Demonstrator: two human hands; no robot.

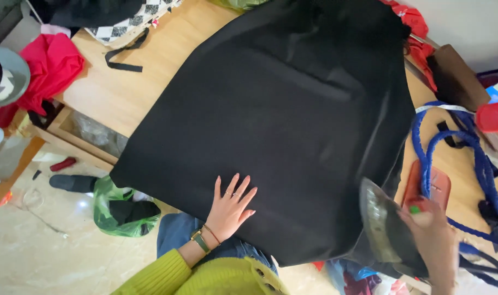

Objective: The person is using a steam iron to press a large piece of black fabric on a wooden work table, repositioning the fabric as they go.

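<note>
Black fabric lying over worktop; left hand pressing flat, fingers spread. Right hand gripping iron, soleplate tilted up; lingering heat risks scorching cloth.

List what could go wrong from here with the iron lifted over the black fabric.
1. The left hand lies flat on the black fabric near the raised iron held by the right hand; a pass that way might burn the fingers.
2. The blue cord loops over the table beside the iron and could snag.
3. The fabric overhangs the near edge and may slide off.
</note>
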